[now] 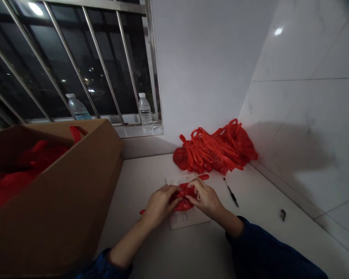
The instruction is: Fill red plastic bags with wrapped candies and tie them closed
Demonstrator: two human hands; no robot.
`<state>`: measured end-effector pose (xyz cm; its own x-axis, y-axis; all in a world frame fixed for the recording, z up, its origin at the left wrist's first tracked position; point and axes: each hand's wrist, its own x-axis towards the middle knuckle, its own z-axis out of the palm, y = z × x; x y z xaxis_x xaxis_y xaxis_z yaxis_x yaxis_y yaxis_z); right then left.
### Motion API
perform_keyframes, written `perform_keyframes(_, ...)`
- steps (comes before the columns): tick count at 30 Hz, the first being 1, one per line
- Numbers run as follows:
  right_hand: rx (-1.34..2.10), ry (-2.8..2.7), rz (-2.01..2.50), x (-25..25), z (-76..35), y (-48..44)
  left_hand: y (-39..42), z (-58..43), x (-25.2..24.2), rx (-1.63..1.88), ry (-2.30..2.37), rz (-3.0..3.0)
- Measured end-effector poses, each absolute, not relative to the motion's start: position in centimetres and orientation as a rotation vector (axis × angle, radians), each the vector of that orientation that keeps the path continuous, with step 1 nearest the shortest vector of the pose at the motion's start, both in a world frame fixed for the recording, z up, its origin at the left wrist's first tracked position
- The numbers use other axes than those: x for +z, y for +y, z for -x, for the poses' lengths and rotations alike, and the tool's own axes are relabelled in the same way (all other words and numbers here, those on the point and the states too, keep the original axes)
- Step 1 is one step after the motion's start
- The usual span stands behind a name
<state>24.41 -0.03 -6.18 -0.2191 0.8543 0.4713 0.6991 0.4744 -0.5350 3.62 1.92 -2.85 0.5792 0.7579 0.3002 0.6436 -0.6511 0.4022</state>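
Low over the table, both my hands pinch a red plastic bag (184, 205) between them. My left hand (161, 201) grips its left side, thumb and fingers closed on the gathered plastic. On the other side my right hand (206, 197) pinches the bag's top. One loose handle sticks out beyond the right fingers, and a red tip shows by the left wrist. What the bag contains cannot be made out. Under it lies a white printed sheet or booklet (189, 221), partly covered by the bag and hands.
Several filled red plastic bags (218, 147) are heaped against the wall. A black pen (231, 193) and a small dark object (282, 214) lie at right. A large cardboard box (61, 193) holding red bags stands left. Plastic bottles (145, 112) stand by the barred window.
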Motion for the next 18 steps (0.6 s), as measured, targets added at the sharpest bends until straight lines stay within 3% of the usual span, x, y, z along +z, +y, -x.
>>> perform_keyframes(18, 0.508, -1.876, 1.235, -4.6, -29.2, -2.1, 2.3, -1.0, -2.3, 0.947, 1.424, -2.233)
